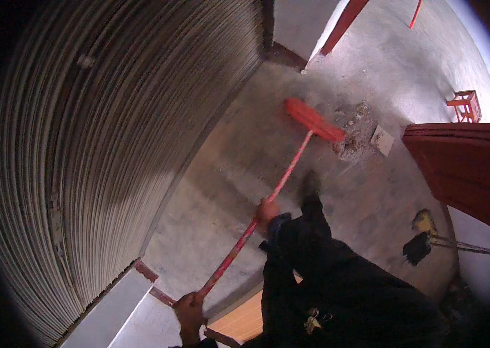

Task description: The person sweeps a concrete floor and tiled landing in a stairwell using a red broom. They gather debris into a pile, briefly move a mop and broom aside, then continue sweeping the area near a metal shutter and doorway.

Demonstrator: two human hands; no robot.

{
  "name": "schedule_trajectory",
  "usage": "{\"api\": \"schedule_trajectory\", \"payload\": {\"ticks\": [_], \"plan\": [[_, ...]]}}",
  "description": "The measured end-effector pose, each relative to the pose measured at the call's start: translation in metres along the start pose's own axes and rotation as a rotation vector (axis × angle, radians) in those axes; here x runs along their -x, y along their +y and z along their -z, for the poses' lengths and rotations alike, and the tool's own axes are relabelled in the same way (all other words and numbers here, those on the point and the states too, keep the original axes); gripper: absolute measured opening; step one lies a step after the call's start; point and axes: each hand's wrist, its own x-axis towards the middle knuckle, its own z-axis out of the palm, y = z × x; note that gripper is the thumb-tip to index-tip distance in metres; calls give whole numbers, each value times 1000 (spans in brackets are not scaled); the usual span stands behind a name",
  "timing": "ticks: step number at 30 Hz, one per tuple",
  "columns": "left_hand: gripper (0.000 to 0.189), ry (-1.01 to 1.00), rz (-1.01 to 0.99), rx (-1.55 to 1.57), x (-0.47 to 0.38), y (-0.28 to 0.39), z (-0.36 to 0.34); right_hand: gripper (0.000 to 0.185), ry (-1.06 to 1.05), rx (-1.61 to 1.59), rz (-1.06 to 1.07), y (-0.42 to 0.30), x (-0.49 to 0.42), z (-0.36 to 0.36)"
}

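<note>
A red push broom (314, 119) rests its slightly blurred head on the concrete floor, ahead of my shoe. Its red-and-white patterned handle runs down to the lower left. My right hand (267, 212) is closed around the middle of the handle, and my left hand (190, 311) grips it near its lower end in the picture. Beside the head's right end lies a pile of dust and debris (353, 145). A flat pale piece (382, 140) lies just right of that pile.
A ribbed metal roller shutter (110, 143) runs along the left. On the right are a red door panel (462, 165), a small red stool (468, 106) and long-handled brushes (418, 249), one yellowish, one black. A reddish-brown post (345, 26) stands at the top.
</note>
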Motion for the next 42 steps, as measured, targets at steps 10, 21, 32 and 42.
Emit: {"api": "schedule_trajectory", "payload": {"ticks": [10,21,32,42], "plan": [[28,-129,-626,26,-147,354,-185,17,-131,-329,340,-324,-118,173],[20,-203,-941,-103,-117,298,-158,18,-158,-423,337,-272,-21,160],[19,-281,-608,-526,32,-97,43,26,-173,-201,-83,58,25,58],[16,-258,-75,-18,94,-145,19,27,-156,-358,-419,110,75,80]]}}
